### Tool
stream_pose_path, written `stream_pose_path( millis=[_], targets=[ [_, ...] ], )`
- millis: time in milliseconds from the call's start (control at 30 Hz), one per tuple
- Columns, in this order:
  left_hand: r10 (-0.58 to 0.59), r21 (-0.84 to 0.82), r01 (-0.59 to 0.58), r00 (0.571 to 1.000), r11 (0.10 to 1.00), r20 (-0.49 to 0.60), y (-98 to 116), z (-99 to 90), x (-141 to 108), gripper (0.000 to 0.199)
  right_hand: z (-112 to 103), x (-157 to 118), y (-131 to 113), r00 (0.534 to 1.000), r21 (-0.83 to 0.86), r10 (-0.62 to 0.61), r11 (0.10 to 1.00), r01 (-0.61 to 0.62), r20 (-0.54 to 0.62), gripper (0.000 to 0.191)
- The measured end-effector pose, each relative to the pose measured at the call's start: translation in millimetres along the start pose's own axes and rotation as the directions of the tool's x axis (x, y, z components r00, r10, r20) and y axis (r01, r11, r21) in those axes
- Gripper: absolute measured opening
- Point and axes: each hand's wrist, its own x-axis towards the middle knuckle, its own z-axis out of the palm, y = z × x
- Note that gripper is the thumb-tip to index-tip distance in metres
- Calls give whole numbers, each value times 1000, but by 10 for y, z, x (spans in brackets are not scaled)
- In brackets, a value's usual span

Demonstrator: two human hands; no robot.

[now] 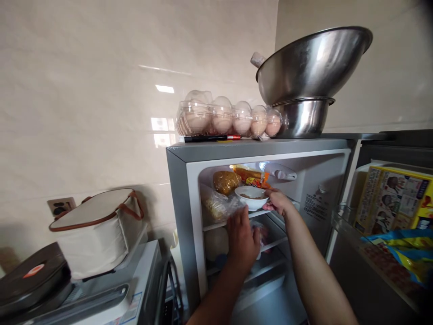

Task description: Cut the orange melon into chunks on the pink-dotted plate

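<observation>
A white bowl (252, 201) with brownish food in it is at the top shelf of the open fridge (179, 189). My right hand (275, 201) grips the bowl's right rim, thumb and fingers pinched on it. My left hand (242, 237) is raised in front of the shelf, just below and left of the bowl, beside a clear plastic bag (218, 205); its fingers are apart and nothing shows in it. Behind the bowl lie a wrapped brown item (226, 181) and an orange packet (250, 175).
On the fridge top are an egg carton (221, 118), a marker (209, 138) and stacked steel bowls (314, 67). The open door (348, 225) at the right holds packages. A cream bag (98, 230) and a dark appliance (34, 275) stand at the left.
</observation>
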Motion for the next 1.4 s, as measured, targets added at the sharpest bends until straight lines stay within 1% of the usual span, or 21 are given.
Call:
stream_pose_path(
  millis=[133, 200, 300, 333, 367, 400, 467, 500, 533, 567, 633, 667, 767, 867, 933, 1000, 1100, 1200, 1267, 1333, 1400],
  targets=[
    [-142, 127, 158, 981, 979, -132, -49, -96, -23, 61, -64, 111, 59, 991, -115, -45, 993, 31, -129, 31],
    [-146, 142, 169, 977, 975, -157, -95, -118, -42, 62, -51, 134, 89, 977, -183, -85, 982, 49, -194, 33],
    [-128, 127, 146, 982, 981, -137, -138, -137, -80, 63, -4, 49, 91, 956, -282, -146, 957, 70, -256, 38],
    [-119, 122, 135, 985, 983, -128, -139, -147, -98, 63, 24, -15, 73, 931, -349, -205, 933, 92, -302, 40],
    [-108, 116, 122, 987, 986, -121, -134, -159, -122, 62, 64, -90, 43, 884, -440, -301, 889, 125, -357, 43],
    [-92, 111, 104, 989, 988, -114, -126, -173, -153, 61, 120, -170, 0, 815, -543, -421, 824, 161, -398, 46],
    [-43, 101, 53, 995, 993, -91, -114, -202, -241, 56, 286, -309, -120, 676, -710, -633, 666, 227, -377, 49],
    [-13, 95, 19, 997, 995, -71, -116, -215, -299, 53, 396, -353, -193, 663, -748, -677, 610, 263, -319, 50],
    [20, 85, -16, 999, 996, -44, -127, -228, -365, 52, 519, -373, -272, 700, -751, -670, 589, 299, -247, 51],
    [53, 74, -52, 999, 996, -11, -147, -242, -436, 50, 651, -367, -352, 759, -742, -628, 588, 321, -169, 53],
    [102, 53, -105, 994, 993, 47, -206, -275, -575, 50, 916, -294, -500, 874, -738, -484, 605, 298, -43, 67],
    [118, 50, -122, 991, 991, 65, -238, -298, -630, 50, 1039, -238, -561, 913, -750, -408, 605, 268, -2, 79],
    [149, 94, -154, 987, 984, 59, -290, -396, -684, 50, 1336, -84, -662, 969, -802, -246, 571, 173, 33, 108],
    [92, 230, -115, 990, 966, 107, -236, -520, -589, 48, 1522, 9, -629, 976, -823, -219, 553, 132, 9, 117],
    [9, 316, -88, 970, 945, 244, -171, -597, -520, 47, 1593, 76, -554, 966, -801, -257, 578, 157, 3, 117],
    [-31, 336, -122, 908, 934, 417, -122, -651, -508, 47, 1628, 176, -471, 942, -757, -336, 612, 226, 10, 112],
    [9, 254, -207, 791, 945, 612, -112, -659, -618, 43, 1629, 368, -395, 901, -679, -434, 658, 326, 12, 103],
    [26, 173, -238, 654, 956, 756, -171, -586, -790, 33, 1580, 525, -403, 908, -631, -417, 695, 344, 35, 101],
    [47, 130, -259, 581, 957, 813, -232, -517, -882, 31, 1547, 569, -425, 913, -639, -404, 689, 342, 53, 102],
    [81, 102, -288, 561, 952, 824, -291, -458, -946, 32, 1539, 560, -430, 900, -667, -428, 649, 366, 77, 97],
    [97, 101, -306, 570, 947, 816, -335, -421, -994, 36, 1567, 508, -403, 881, -687, -465, 613, 389, 85, 93]
  ],
)
